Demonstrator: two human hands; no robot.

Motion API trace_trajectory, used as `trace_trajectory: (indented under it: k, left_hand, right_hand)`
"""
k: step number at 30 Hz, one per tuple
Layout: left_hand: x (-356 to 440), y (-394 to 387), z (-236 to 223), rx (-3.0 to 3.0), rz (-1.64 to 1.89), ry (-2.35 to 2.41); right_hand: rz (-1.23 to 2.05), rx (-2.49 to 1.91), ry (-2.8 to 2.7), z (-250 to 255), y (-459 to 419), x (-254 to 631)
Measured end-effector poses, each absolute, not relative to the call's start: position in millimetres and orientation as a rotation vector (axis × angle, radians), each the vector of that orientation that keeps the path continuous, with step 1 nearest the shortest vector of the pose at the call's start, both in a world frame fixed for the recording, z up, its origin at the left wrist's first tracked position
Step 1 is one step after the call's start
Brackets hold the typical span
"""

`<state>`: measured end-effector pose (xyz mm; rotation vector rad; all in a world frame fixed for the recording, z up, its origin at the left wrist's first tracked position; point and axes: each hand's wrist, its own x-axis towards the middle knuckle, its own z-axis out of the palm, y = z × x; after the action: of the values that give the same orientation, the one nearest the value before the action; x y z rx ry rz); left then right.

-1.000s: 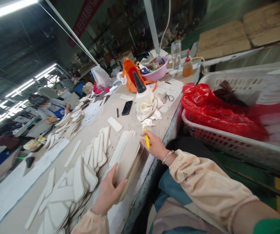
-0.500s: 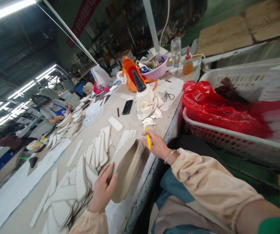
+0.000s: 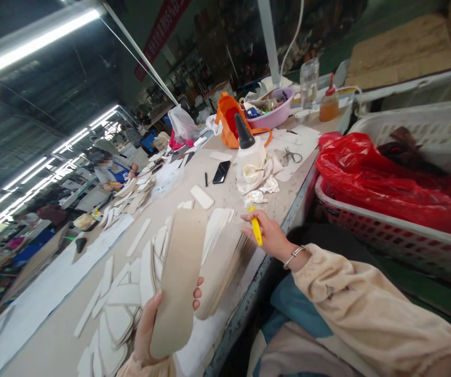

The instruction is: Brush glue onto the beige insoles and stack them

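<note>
My left hand [image 3: 149,327] is closed on one beige insole [image 3: 178,277], lifted off the pile and held up on its long edge. A stack of the same insoles [image 3: 225,262] lies at the table's near edge just right of it. My right hand [image 3: 270,235] rests against the far end of that stack, fingers curled round a yellow pen-like tool [image 3: 256,229]. White cut pieces [image 3: 119,309] lie fanned out in overlapping rows to the left of the stack.
A glue bottle with a black nozzle [image 3: 249,154] stands on rags, with a phone [image 3: 221,172], scissors [image 3: 290,155], an orange bag [image 3: 227,120] and a purple bowl [image 3: 274,112] behind. A white basket [image 3: 386,220] holding a red bag sits right. Another person [image 3: 111,170] works far left.
My left hand has lifted one insole off the stack and raised it upright. My right hand stayed at the stack's far end with the yellow tool. The camera shifted slightly.
</note>
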<state>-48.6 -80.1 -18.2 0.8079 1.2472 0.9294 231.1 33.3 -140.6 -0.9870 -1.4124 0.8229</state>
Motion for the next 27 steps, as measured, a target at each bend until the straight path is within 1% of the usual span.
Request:
trace_trajectory:
  k: [3, 9, 14, 18, 23, 27]
  left_hand:
    - [-64, -99, -25, 0.697, 1.079, 1.232]
    - [-93, -137, -36, 0.463, 1.184, 1.153]
    - [-89, -142, -44, 0.440, 1.328, 1.139]
    - [-86, -131, -41, 0.487, 1.309, 1.172]
    - [-106, -136, -38, 0.449, 1.323, 1.297]
    - [-123, -156, -59, 0.434, 1.256, 1.482]
  right_hand:
    - [0.782, -1.057, -1.475, -143, 33, 233]
    - [0.731, -1.063, -1.567, -148, 33, 232]
    - [0.699, -1.032, -1.715, -153, 33, 227]
    - [0.643, -1.099, -1.695, -154, 32, 227]
    - [0.593, -1.116, -1.634, -153, 32, 230]
    - [0.594, -1.140, -1.630, -155, 30, 230]
